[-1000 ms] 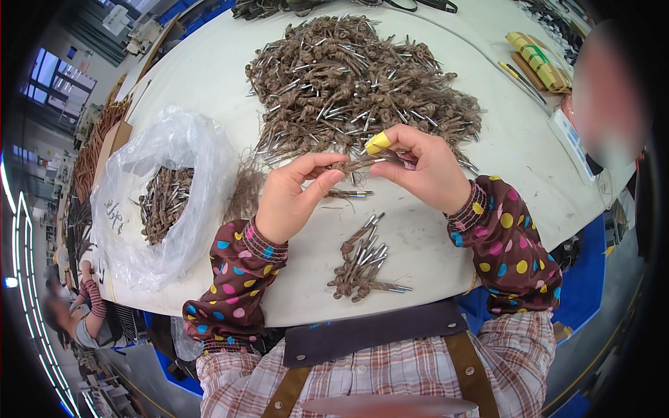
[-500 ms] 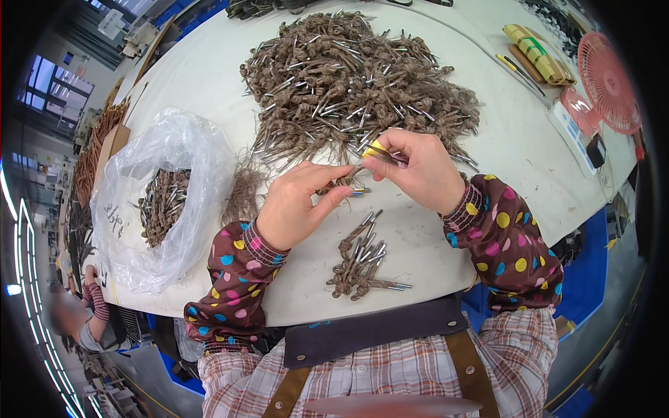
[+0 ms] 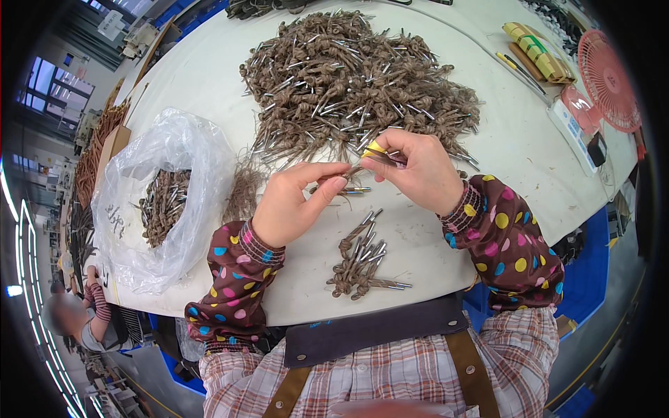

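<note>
Between the thumb and fingers of my left hand [image 3: 291, 202] is a brown knotted cord [image 3: 346, 179] with shiny metal tips, partly hidden by the fingers. My right hand [image 3: 422, 169] is closed on a small yellow-and-dark tool [image 3: 374, 149] that looks like thread snips; its dark end lies close to the cord at my left fingertips. Just beyond both hands rises a large heap of similar knotted cords [image 3: 348, 76]. Nearer to me, a small group of cords [image 3: 360, 261] with metal tips lies on the white table [image 3: 432, 258].
On the left stands an open clear plastic bag [image 3: 202, 150] with cords inside, beside a tuft of loose brown fibres [image 3: 244, 188]. At the right are a pink fan [image 3: 608, 80], a white power strip [image 3: 575, 136] and a yellow-wrapped bundle [image 3: 536, 52]. A person [image 3: 90, 324] sits at far left.
My left hand has shifted slightly left and its thumb has drawn closer to the fingers on the cord. My right hand stays nearly in place with the tool.
</note>
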Demonstrator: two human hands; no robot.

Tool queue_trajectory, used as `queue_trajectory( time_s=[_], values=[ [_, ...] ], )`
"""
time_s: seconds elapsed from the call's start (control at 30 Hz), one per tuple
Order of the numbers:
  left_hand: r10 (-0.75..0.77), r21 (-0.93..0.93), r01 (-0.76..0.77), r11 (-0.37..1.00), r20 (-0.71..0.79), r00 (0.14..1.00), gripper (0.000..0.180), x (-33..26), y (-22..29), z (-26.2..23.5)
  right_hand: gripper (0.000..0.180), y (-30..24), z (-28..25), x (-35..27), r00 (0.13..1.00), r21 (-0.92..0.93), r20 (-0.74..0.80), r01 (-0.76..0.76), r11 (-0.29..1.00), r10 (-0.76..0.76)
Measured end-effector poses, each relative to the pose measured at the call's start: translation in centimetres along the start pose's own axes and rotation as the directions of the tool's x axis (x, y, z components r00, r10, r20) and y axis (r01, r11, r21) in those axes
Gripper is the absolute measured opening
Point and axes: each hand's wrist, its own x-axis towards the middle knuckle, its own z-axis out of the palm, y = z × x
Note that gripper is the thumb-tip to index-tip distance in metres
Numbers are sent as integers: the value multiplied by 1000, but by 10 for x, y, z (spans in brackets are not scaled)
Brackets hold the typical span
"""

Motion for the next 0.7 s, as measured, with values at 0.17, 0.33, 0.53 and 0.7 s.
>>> queue_trajectory(
  time_s=[0.17, 0.33, 0.53, 0.7],
  values=[
    [-92, -155, 105, 982, 87, 992, 24, 2, -1, -5, 18, 3, 0, -1, 994, 77, -19, 105, 991, -104],
    [59, 154, -70, 986, 75, 995, 23, 3, 7, -5, 19, 5, 7, -3, 992, 83, -29, 122, 989, -120],
    [141, 129, -131, 983, -70, 988, 16, 6, 1, -3, 18, 7, 15, -5, 985, 177, -100, 160, 971, -144],
    [69, 66, -64, 996, -77, 995, 12, 5, -6, -1, 17, 2, 19, -8, 987, 180, -116, 126, 976, -106]
  ],
)
